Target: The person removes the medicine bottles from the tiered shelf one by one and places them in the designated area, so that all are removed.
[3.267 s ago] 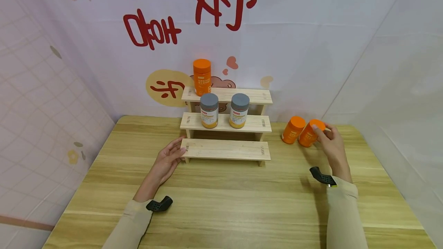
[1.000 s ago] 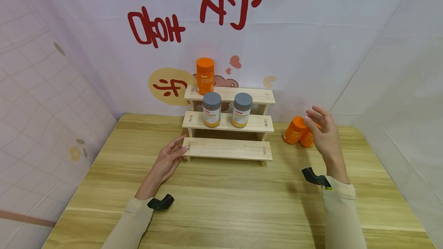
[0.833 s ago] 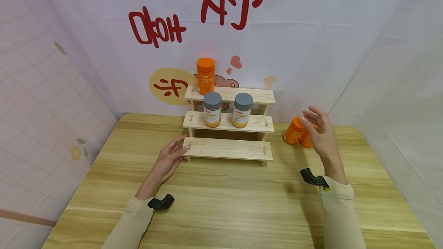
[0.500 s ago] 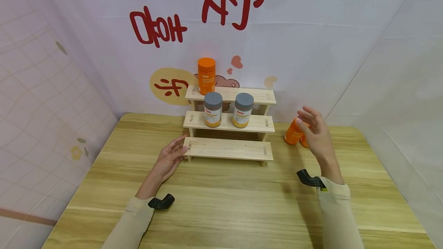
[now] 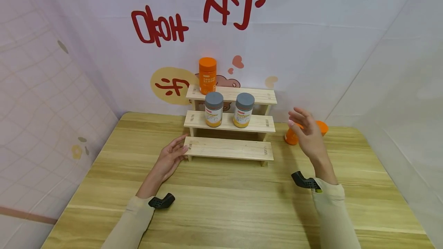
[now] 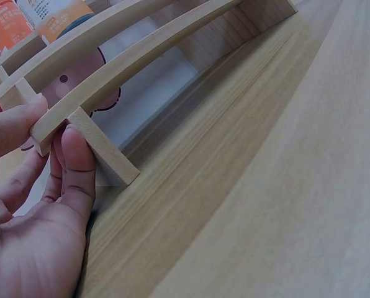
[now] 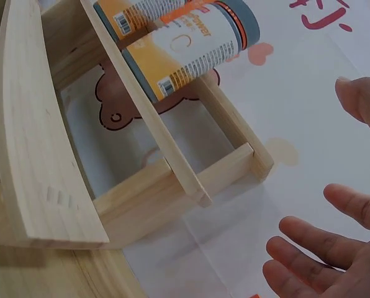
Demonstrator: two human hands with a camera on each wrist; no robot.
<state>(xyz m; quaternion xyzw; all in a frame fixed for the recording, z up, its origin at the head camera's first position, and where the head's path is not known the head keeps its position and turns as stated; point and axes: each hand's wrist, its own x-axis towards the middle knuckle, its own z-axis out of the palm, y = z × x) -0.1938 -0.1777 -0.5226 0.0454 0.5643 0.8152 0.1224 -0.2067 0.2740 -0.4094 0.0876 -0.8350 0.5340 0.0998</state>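
Observation:
My left hand (image 5: 170, 161) pinches the left end of the bottom step of a three-tier wooden shelf (image 5: 228, 149); in the left wrist view the thumb lies on top and the fingers curl beneath the board (image 6: 98, 93). My right hand (image 5: 309, 137) hovers with fingers spread and nothing in them, right of the shelf. It partly covers two orange jars (image 5: 290, 138) on the table. An orange jar (image 5: 207, 77) stands upright at the left of the top step. Two grey-lidded jars (image 5: 214, 110) stand on the middle step, also seen in the right wrist view.
The wooden table (image 5: 214, 210) runs up to a white backdrop (image 5: 311, 57) with red writing and cartoon prints. Backdrop cloth also rises along the left and right sides. Both wrists carry small black camera mounts (image 5: 162, 201).
My right hand had its fingers on the right-hand orange jar at first, then let go, rose and moved left toward the shelf. My left hand keeps its grip on the bottom step.

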